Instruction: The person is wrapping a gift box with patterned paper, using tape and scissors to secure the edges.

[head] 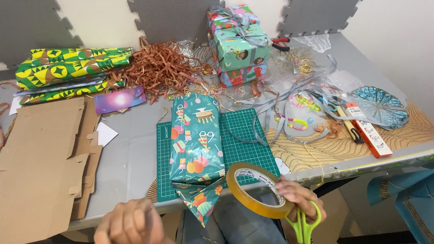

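Below table edge [132, 210]: right hand [295, 194] holds tape roll [260, 189], scissors [304, 226].

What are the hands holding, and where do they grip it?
The right hand grips the tape roll by its lower rim and the green scissors through the handles. The left hand is blurred; nothing shows in it.

Both hands [128, 230] are bare, a thin ring on one right-hand finger, grey-blue trousers below.
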